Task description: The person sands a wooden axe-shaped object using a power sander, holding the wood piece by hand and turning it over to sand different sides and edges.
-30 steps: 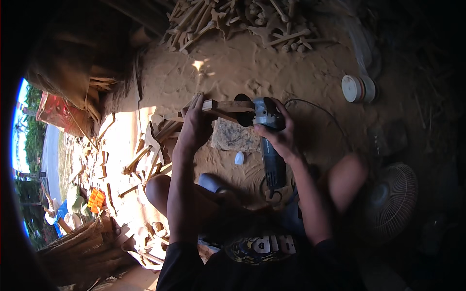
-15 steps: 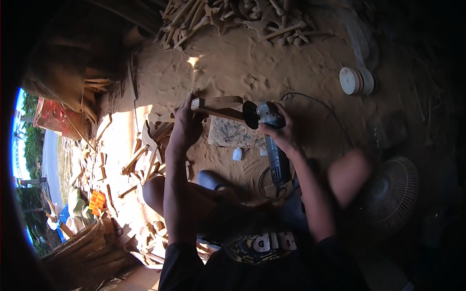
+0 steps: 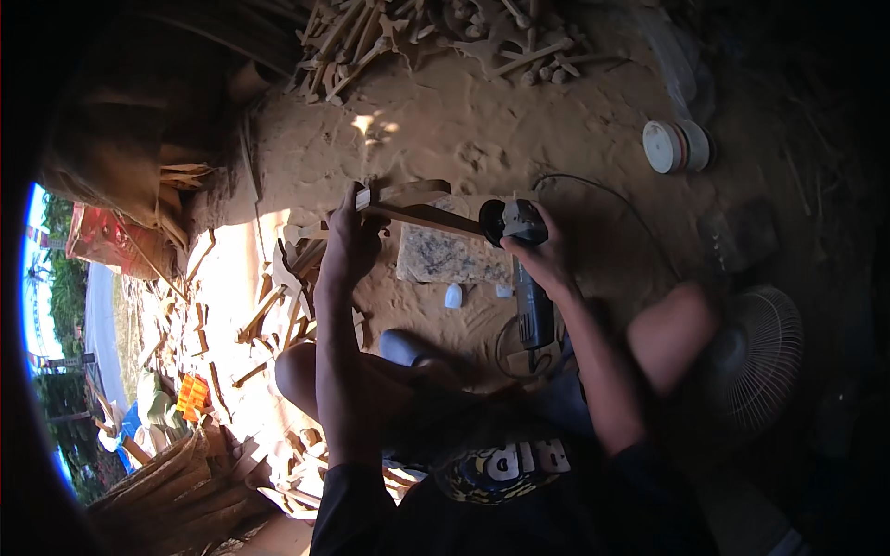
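My left hand (image 3: 350, 239) is closed around one end of a curved wooden piece (image 3: 428, 217), which reaches to the right in front of me. In my right hand (image 3: 545, 248) is an angle grinder (image 3: 535, 310), gripped near its head with the body hanging down toward my lap. The grinder's dark round disc (image 3: 492, 221) meets the right end of the wood, or is very close to it; I cannot tell which. Beneath the wood lies a flat, stained block (image 3: 450, 255) on the sandy ground.
Wooden pieces are heaped at the far side (image 3: 371, 42), and more wood scraps (image 3: 269, 310) lie to my left. A white round tub (image 3: 664, 146) is at the far right, a fan (image 3: 756, 361) beside my right knee. The grinder's cable (image 3: 630, 208) curves over the ground.
The grinder and my right hand have shifted slightly to the right. The wooden piece has tilted a little, its right end a bit lower. Both hands keep their hold.
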Demonstrator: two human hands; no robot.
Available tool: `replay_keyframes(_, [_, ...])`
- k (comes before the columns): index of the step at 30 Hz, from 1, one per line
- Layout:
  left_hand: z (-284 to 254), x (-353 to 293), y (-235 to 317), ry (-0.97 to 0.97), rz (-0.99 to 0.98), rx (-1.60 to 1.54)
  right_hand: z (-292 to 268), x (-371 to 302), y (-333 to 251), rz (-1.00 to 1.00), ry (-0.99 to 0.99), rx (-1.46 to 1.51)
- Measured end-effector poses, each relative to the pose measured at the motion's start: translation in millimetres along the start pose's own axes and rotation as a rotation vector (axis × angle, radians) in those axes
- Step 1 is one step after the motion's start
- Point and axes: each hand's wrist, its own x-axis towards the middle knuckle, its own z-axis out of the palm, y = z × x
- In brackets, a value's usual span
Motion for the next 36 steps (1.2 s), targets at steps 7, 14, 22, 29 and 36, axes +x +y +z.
replay_keyframes(7, [0, 1, 4, -0.005, 0.128, 0.067, 27, -14, -95, -0.010, -0.197, 0.241])
replay_keyframes(14, [-1, -2, -10, -0.008, 0.035, -0.052, 32, -13, -75, -0.079, -0.192, 0.338])
replay_keyframes(22, [-3, 6, -21, -0.008, 0.119, 0.122, -12, 12, 46, 0.033, 0.035, -0.005])
replay_keyframes(29, [13, 8, 18, 0.329, 0.228, 0.244, -30, 6, -15, -0.024, 0.173, 0.015])
replay_keyframes(36, [27, 27, 4, 0.307, 0.039, 0.070, -57, -11, -69, -0.093, 0.212, 0.062])
